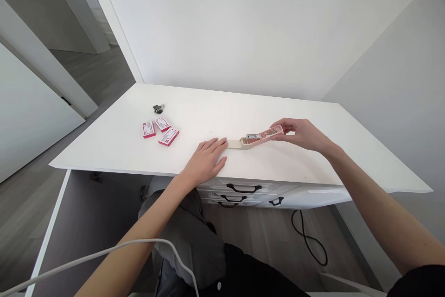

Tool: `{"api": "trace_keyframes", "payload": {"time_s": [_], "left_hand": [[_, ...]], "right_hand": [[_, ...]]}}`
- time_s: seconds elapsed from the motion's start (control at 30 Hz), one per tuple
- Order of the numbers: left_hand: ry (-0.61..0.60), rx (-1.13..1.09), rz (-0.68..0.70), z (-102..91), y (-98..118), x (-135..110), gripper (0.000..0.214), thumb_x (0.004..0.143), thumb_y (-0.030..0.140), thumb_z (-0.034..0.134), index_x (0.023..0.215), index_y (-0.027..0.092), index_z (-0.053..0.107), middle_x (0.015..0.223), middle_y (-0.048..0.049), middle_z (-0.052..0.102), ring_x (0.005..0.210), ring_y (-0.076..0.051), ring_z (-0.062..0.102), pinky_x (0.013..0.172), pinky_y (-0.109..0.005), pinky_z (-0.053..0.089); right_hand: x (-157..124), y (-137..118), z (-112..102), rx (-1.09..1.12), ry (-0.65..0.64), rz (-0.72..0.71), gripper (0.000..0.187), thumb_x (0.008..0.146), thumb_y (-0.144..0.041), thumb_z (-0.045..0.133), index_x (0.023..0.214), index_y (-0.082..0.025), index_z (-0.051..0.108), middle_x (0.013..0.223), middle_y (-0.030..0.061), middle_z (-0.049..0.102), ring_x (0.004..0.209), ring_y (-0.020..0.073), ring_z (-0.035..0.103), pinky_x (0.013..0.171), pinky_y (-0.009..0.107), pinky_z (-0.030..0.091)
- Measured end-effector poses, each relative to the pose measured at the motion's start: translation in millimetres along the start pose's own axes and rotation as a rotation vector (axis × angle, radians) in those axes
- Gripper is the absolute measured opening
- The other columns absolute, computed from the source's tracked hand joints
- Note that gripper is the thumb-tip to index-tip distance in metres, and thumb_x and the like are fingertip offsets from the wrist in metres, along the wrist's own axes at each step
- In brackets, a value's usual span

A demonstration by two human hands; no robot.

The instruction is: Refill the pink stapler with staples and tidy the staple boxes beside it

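Note:
A stapler (262, 138) lies swung wide open on the white tabletop, its pink upper arm to the right and its cream base (234, 144) to the left. My right hand (299, 134) grips the far end of the pink arm between thumb and fingers, holding it slightly raised. Across the left end of the base, my left hand (208, 155) lies flat with fingers stretched and thumb apart, fingertips touching it. Part of the base is hidden under those fingers. Metal parts show inside the opened stapler.
At the left of the white tabletop (208, 107) are three red-and-white small boxes (162, 124) and a black staple remover (159, 109). Drawers with black handles (244, 188) sit below the front edge. A white cable (139, 241) crosses in front of my left forearm.

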State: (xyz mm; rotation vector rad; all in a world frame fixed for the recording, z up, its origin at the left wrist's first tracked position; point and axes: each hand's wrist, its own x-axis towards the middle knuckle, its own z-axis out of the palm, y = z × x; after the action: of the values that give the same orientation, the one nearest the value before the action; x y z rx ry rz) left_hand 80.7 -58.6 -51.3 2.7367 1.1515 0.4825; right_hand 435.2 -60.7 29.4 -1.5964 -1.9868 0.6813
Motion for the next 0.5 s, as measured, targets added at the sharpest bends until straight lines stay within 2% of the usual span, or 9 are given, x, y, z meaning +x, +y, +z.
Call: {"api": "trace_keyframes", "payload": {"time_s": [0.27, 0.5], "left_hand": [[0.019, -0.018, 0.008, 1.3, -0.4, 0.0, 0.052, 0.111, 0.039, 0.038, 0.16, 0.024, 0.049, 0.169, -0.0061, 0.047, 0.157, -0.031, 0.042, 0.125, -0.052, 0.037], [0.069, -0.009, 0.002, 2.5, -0.6, -2.2, 0.049, 0.11, 0.038, 0.043, 0.154, 0.023, 0.055, 0.167, -0.0111, 0.049, 0.154, -0.031, 0.045, 0.124, -0.052, 0.04]], "right_hand": [[0.9, -31.5, 12.8, 0.145, 0.017, -0.082, 0.052, 0.086, -0.071, 0.077, 0.108, -0.025, 0.074, 0.115, 0.0111, 0.082, 0.108, 0.0326, 0.078, 0.093, 0.048, 0.059], [8.8, -54.7, 26.3, 0.119, 0.018, -0.128, 0.046, 0.088, -0.067, 0.075, 0.106, -0.025, 0.074, 0.111, 0.009, 0.082, 0.099, 0.0296, 0.078, 0.09, 0.047, 0.06]]}}
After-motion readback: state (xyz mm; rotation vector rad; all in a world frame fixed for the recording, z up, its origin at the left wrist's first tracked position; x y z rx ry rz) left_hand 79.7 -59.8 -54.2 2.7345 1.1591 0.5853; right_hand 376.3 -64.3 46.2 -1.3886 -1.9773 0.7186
